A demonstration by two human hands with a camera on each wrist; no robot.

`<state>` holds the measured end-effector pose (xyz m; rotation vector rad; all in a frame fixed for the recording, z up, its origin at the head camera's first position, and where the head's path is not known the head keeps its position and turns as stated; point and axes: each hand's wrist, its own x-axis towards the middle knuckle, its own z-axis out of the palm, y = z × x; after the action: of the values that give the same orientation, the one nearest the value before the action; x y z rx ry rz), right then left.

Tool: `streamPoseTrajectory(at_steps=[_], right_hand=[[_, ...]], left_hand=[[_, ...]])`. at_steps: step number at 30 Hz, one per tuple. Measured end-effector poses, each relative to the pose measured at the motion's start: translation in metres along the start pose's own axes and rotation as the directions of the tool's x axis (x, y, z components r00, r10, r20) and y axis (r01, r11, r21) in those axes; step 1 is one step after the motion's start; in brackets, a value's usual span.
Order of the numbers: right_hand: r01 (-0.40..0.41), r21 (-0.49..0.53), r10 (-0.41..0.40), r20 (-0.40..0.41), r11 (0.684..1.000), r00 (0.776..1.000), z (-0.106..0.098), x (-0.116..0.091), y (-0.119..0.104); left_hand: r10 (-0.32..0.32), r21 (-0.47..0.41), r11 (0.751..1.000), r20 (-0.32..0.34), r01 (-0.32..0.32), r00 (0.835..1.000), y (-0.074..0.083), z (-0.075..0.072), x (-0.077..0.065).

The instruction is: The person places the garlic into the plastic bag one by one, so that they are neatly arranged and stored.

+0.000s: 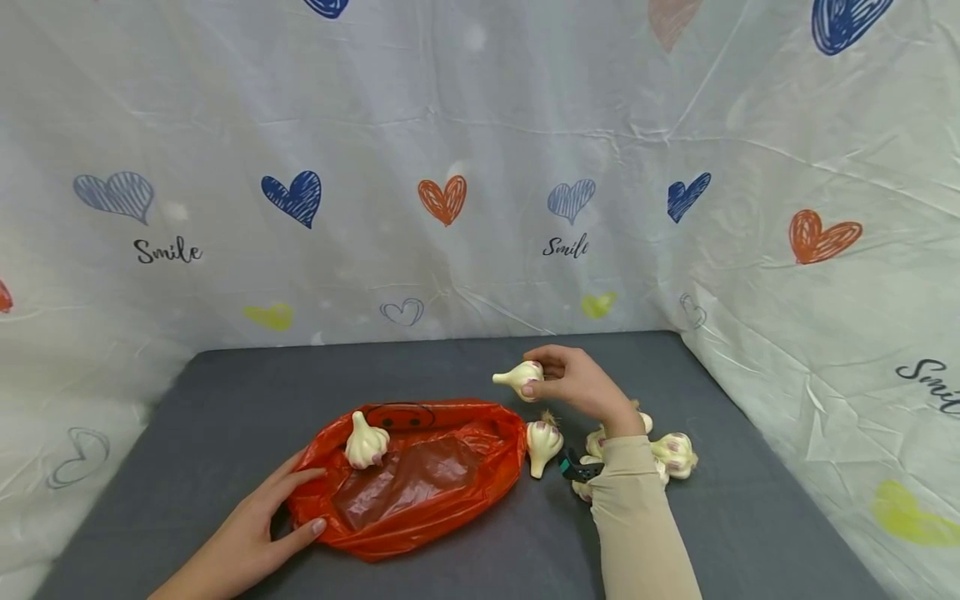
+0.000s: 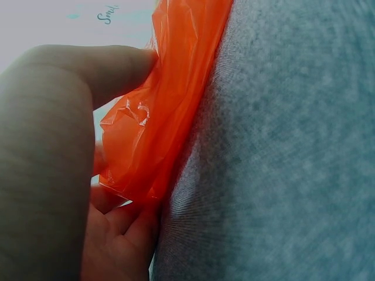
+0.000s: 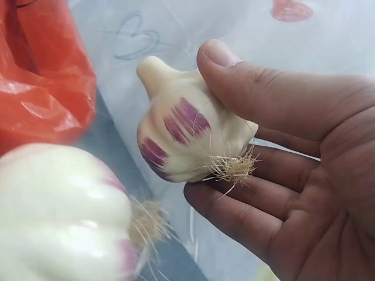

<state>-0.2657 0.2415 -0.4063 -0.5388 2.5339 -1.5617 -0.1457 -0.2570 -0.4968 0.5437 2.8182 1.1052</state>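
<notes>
My right hand (image 1: 581,387) holds a garlic bulb (image 1: 519,380) above the table, right of the bag's far side. In the right wrist view, thumb and fingers pinch the bulb (image 3: 181,126), which has purple streaks and dry roots. My left hand (image 1: 258,521) grips the left edge of a red plastic bag (image 1: 427,529), thumb and fingers spread along its side. The bag (image 2: 176,88) lies between thumb and fingers in the left wrist view. One garlic bulb (image 1: 367,443) rests inside the open bag at its left. Another bulb (image 1: 543,446) lies just right of the bag.
Several more garlic bulbs (image 1: 675,454) lie in a pile at the right, partly hidden by the right forearm and a dark wristband (image 1: 581,468). The dark grey table (image 1: 247,392) meets a white curtain (image 1: 487,108) printed with hearts behind and at the sides.
</notes>
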Motion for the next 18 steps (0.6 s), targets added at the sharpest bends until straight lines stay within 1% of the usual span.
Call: streamPoseTrajectory(at_steps=[4, 10, 18], right_hand=[[0.006, -0.003, -0.006, 0.02, 1.0, 1.0, 0.006, 0.003, -0.003], [0.007, -0.02, -0.006, 0.029, 1.0, 1.0, 0.017, 0.008, -0.006], [0.022, -0.034, -0.02, 0.053, 0.999, 0.998, 0.025, 0.014, -0.01]], left_hand=[[0.002, 0.0, 1.0, -0.005, -0.002, 1.0, 0.001, 0.0, -0.001], [0.008, -0.001, 1.0, -0.012, -0.008, 1.0, 0.001, 0.001, -0.001], [0.015, 0.01, 1.0, -0.009, -0.015, 1.0, 0.001, 0.0, -0.001]])
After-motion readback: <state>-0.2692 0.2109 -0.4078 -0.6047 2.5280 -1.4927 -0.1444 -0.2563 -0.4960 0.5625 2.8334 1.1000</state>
